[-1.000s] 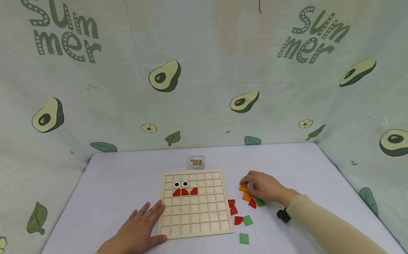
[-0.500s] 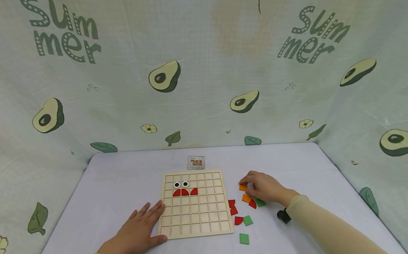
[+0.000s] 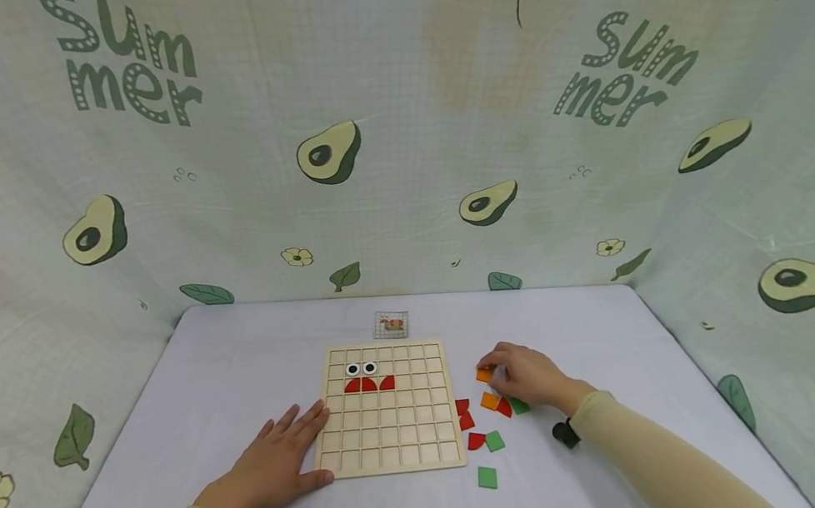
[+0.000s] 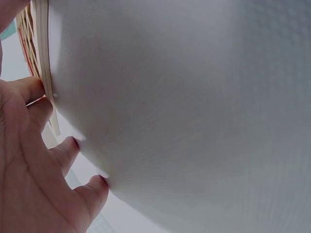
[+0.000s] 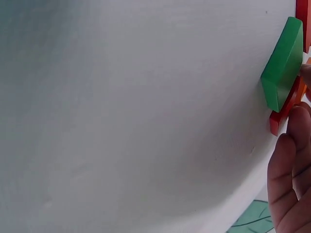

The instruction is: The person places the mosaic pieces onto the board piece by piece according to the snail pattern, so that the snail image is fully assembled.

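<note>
White desk (image 3: 588, 317), left hand (image 3: 276, 462) spread against 1 beige wooden board (image 3: 391, 435); 2 orange square tiles (image 3: 490, 400) off its right, right hand (image 3: 530, 372) pinching one.

A bare left hand (image 4: 29, 170) enters along the left side, fingers spread, two fingertips against the edge of a pale, light-brown wooden board (image 4: 43, 43) with raised ridges, seen nearly edge-on. A thin red strip (image 4: 28, 60) shows along it; a smooth greyish-white surface (image 4: 165, 116) fills most of the view
</note>
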The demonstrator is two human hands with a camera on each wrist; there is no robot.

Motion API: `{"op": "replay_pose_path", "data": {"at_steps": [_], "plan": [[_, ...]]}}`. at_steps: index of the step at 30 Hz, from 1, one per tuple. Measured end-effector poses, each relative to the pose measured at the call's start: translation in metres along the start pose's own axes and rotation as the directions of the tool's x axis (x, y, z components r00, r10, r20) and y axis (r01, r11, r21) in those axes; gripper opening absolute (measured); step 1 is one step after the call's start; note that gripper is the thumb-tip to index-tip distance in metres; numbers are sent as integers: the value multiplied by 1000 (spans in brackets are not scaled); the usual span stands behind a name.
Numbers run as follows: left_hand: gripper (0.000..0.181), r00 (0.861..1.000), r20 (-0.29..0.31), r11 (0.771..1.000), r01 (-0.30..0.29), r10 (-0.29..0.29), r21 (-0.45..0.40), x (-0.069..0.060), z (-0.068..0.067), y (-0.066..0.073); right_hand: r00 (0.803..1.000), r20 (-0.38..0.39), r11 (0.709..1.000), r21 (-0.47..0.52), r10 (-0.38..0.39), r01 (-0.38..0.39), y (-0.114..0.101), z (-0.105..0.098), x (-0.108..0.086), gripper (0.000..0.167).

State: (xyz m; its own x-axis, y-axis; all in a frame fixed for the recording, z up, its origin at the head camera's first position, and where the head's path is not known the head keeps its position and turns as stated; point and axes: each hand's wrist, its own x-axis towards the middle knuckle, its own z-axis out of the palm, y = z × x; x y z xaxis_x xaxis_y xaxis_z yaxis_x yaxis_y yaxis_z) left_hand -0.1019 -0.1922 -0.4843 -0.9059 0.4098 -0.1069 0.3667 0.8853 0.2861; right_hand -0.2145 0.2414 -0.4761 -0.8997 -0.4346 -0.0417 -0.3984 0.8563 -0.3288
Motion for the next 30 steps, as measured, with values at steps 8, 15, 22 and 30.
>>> {"op": "replay_pose_path", "data": {"at_steps": [8, 15, 22, 30], "plan": [[91, 1000, -1, 1000, 0, 0, -6, -1, -1, 1, 1000, 2, 1000, 14, 14, -14, 2, 2, 2, 28], [91, 1000, 2, 1000, 1, -1, -11, -1, -3, 2, 1000, -5, 999, 34, -13, 13, 3, 1, 2, 26], [91, 1000, 5, 1000, -3, 3, 2, 0, -3, 2, 1000, -4, 999, 46, -29, 29, 4, 1, 0, 27], [91, 1000, 15, 1000, 5, -5, 0, -1, -5, 4, 999, -13, 996, 76, -42, 43, 5, 0, -1, 25]]}}
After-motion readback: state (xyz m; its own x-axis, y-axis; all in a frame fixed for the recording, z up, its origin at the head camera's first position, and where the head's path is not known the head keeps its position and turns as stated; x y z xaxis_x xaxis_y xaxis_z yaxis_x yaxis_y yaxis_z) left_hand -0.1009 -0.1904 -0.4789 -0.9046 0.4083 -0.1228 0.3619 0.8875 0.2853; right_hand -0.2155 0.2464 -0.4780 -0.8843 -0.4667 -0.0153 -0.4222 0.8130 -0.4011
